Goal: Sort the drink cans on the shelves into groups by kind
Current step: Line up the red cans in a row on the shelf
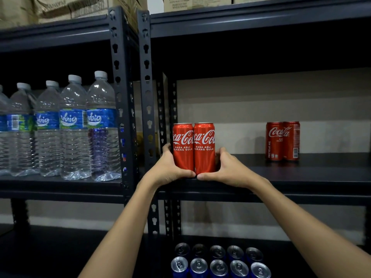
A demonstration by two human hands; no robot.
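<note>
Left hand [167, 167] and right hand [228, 169] grasping two tall red Coca-Cola cans [193, 148] at left end of dark metal shelf [301, 177]. Advice: slide pair upright toward other red pair [283, 140] far right, squeezing evenly.

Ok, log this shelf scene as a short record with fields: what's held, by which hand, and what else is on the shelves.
held: two tall red Coca-Cola cans, upright, side by side, touching
left hand: grip on the left can's base
right hand: grip on the right can's base
same shelf: two more red Coca-Cola cans, farther right, apart from the held pair
lower shelf: blue cans with silver tops, two rows
left rack: clear plastic water bottles with blue labels
</note>
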